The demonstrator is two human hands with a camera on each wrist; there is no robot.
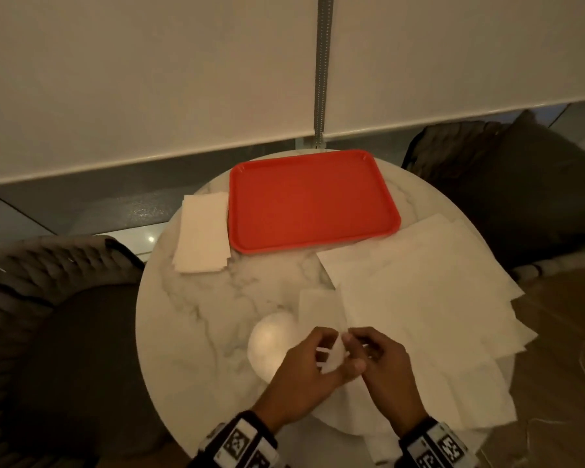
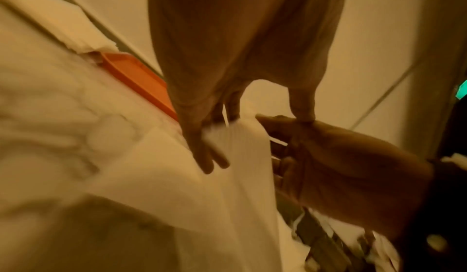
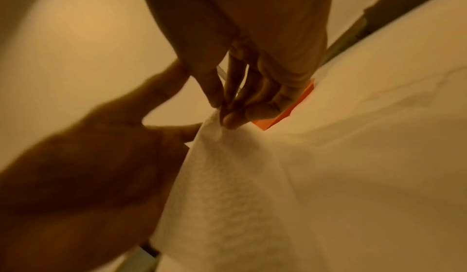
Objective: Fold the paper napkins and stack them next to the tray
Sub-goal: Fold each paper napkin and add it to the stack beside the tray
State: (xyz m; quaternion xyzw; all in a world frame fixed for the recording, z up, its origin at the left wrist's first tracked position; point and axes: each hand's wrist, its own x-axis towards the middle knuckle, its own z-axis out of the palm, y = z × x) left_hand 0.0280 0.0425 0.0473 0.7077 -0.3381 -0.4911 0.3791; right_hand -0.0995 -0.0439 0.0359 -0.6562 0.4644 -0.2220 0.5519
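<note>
Together, both hands met at the near edge of the round marble tabletop (image 1: 190, 315), on the near side of the red tray (image 1: 313, 201). The left hand (image 1: 304, 376) had its fingers curled, thumb and fingertips pinching one corner of a white paper napkin (image 1: 321, 312). The right hand (image 1: 382, 369) pinched the same napkin between thumb and fingers just beside the left grip, so the two grips nearly touched. From the right wrist view the right fingertips (image 3: 235, 118) were pressed together on a raised fold of the napkin (image 3: 227, 186), which draped down toward the camera. From the left wrist view the left fingers (image 2: 204, 156) lay along the napkin's edge, blurred by motion.

A loose pile of unfolded napkins (image 1: 429, 315) spread over the tabletop on the near-right side of the tray, some sheets hanging past the table's edge. A stack of folded napkins (image 1: 201, 231) lay just beside the tray's left rim, touching or nearly touching it. Dark cushioned chairs (image 1: 507, 187) stood beyond the tray's right side and off to its near left.
</note>
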